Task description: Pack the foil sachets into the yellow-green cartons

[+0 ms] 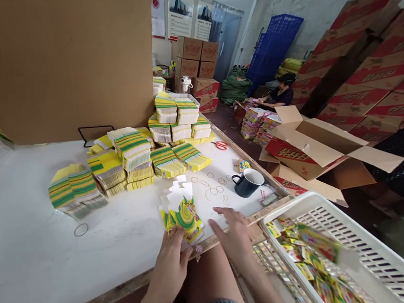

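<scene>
Hands apart: left hand point(173, 256) laid on a small fan of flat printed cartons point(184, 215); right hand point(235, 232) held empty just to their right, clear of them. Whether the cartons are pinched or only pressed by the left fingers cannot be told. Cartons lie at the near edge of the white table point(137, 251), white flaps toward the far side.

At near right, many printed packs point(317, 275) are gathered in the slotted basket point(373, 247); one blurred pack point(320, 242) is seen over them, apparently in mid-air. A fair share is judged finished. On the table's far side, banked stacks point(132, 149) of similar cartons appear unworked, so far more seems left than the few under the hand.

Pose: both forearms reached forward from the near side. Left fingers are extended over the cartons' near-left corner, thumb set apart; right fingers are spread, loosely curved, above the table's near edge.
</scene>
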Tool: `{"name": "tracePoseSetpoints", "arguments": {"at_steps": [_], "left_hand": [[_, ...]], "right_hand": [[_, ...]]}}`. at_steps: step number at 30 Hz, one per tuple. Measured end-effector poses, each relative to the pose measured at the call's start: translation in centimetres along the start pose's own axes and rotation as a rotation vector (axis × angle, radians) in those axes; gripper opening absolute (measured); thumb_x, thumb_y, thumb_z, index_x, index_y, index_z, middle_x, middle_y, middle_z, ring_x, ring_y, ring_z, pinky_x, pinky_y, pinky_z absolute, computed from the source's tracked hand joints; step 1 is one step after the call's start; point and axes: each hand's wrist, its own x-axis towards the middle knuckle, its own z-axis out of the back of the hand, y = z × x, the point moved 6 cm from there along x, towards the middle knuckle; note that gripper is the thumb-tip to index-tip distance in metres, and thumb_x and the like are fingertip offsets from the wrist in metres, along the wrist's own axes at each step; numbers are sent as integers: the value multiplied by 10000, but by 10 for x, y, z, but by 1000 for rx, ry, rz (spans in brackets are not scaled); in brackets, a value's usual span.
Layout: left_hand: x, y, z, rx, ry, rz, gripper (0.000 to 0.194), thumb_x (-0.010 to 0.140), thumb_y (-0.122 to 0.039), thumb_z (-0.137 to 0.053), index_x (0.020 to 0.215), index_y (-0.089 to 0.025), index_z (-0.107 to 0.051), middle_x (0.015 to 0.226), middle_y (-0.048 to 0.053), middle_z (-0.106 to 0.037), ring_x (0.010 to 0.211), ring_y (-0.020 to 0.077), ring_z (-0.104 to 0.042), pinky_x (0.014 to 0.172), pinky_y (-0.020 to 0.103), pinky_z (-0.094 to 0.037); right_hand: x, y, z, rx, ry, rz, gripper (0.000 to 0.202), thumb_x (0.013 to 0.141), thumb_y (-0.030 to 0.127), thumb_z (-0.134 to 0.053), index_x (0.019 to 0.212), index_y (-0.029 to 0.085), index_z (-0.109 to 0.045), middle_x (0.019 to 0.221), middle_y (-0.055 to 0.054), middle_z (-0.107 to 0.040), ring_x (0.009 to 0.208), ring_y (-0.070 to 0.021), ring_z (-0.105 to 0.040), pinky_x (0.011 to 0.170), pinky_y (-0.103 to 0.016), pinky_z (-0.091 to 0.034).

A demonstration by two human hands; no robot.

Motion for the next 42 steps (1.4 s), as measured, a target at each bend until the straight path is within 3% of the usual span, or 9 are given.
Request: {"name": "tracePoseSetpoints", "arguments": {"at_steps": [3,5,11,14,18,23,31,37,42], "left_hand": [[-4,-2,-2,-4,-2,-25,423,807,-240,-608,1225,-180,-637,1366,151,-584,1343,335,-437,1165,530,-215],[-6,-2,0,-15,-7,-22,411,795,-239,-623,1202,-193,-654,1352,135,-599,1321,322,-470,1168,518,-216],[-4,-2,12,-127,-89,67,416,853,-395,-575,1207,-185,-633,1286,147,-652,1268,332,-528,1090,517,-364],[-1,-7,19,-501,-141,130,506,864,-451,-572,1279,-162,-565,1299,143,-642,1217,311,-576,1039,451,-443],[-1,-20,15,-970,1,186,454,814,-439,-668,1193,-189,-651,1197,106,-709,1136,317,-628,976,435,-496],[-6,-32,7,-1208,164,232,526,697,-545,-735,1098,-205,-716,1125,121,-736,1089,338,-649,925,448,-522],[-7,-21,0,-1107,43,303,422,816,-450,-665,1133,-172,-646,1031,104,-758,945,287,-706,774,388,-576],[-7,-20,7,-845,-113,251,534,816,-450,-656,1239,-180,-475,1092,104,-720,939,266,-698,759,352,-569],[-16,-32,15,-810,-22,156,723,846,-341,-642,1405,-270,-188,1179,100,-671,1027,254,-668,845,358,-532]], "right_hand": [[5,-2,-59,38,48,-65,197,760,335,-702,880,182,-667,852,-130,-703,865,-321,-603,804,-426,-396],[5,-2,-73,78,31,-81,138,774,321,-682,804,192,-647,806,-122,-698,840,-309,-609,795,-416,-393],[1,-9,-54,341,19,-148,170,851,347,-582,813,185,-618,752,-77,-695,724,-229,-627,685,-345,-470],[-7,-2,-49,521,90,-155,254,895,410,-523,908,168,-599,767,-76,-726,699,-204,-670,629,-310,-520],[-24,14,-53,907,197,-251,287,802,448,-676,889,185,-600,736,-52,-730,693,-198,-683,656,-320,-543],[-37,21,-60,1144,278,-348,316,689,433,-797,837,192,-656,776,-51,-736,763,-214,-692,743,-356,-550],[-45,24,-57,995,300,-335,277,736,435,-753,824,181,-689,744,-49,-734,726,-226,-690,702,-351,-550],[-48,25,-50,725,128,-243,236,818,407,-666,771,177,-636,656,-16,-657,609,-163,-596,593,-266,-495],[-45,29,-36,667,235,-95,404,855,302,-637,1238,235,-525,966,-36,-664,587,-118,-527,574,-241,-471]]}}
